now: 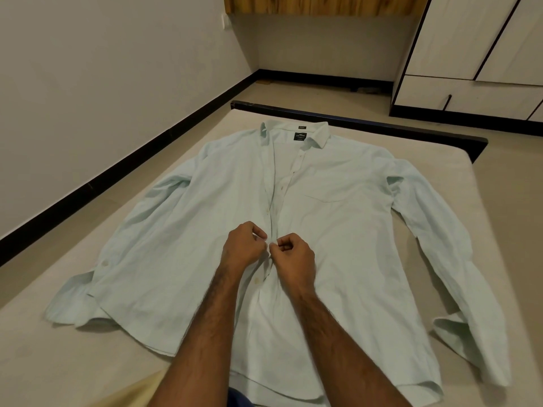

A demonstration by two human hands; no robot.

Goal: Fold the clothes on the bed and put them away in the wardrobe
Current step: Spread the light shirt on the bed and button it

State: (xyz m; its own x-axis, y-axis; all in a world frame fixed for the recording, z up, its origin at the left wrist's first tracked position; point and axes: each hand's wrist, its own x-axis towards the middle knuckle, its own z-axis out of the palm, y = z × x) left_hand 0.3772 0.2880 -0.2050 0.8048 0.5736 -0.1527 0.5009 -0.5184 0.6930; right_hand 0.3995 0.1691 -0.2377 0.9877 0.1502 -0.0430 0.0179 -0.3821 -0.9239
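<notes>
Two bare hands meet at the button placket: left hand [242,246] and right hand [293,255], fingers curled, pinch the pale mint long-sleeved cotton shirt [338,230], spread face-up on the beige bed [53,362], collar toward its far edge. Beyond stands the white panelled wardrobe [476,54].

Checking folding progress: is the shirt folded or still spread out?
Spread out: the shirt lies flat on the bed, both sleeves extended sideways.

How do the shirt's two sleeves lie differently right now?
The left sleeve runs straight down to a cuff lying flat with its button showing. The right sleeve bends past the hem, and its cuff is folded over, open. Both lie spread out from the shirt on the bed.
</notes>
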